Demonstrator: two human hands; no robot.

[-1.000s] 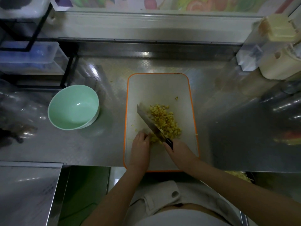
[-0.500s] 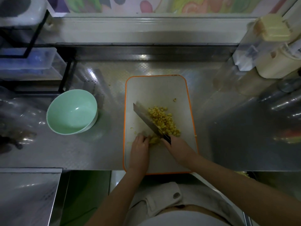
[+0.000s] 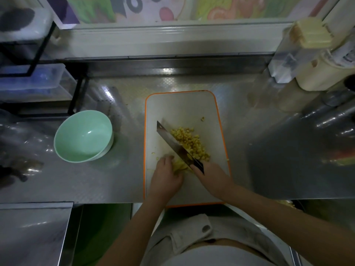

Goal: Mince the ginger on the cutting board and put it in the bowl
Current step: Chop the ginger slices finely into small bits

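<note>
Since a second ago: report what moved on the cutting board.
Almost nothing: only the view shifted a little. The right hand still grips the knife, blade slanted across the ginger on the cutting board; the left hand still holds uncut ginger beside the blade. The bowl stays empty.

Dim steel counter, cartoon-printed wall, black wire rack at left.

you see a white cutting board with an orange rim, pale yellow ginger piled on it, a mint green bowl, a knife with a grey blade and black handle, and a silver bench with a fine checked texture.
</note>
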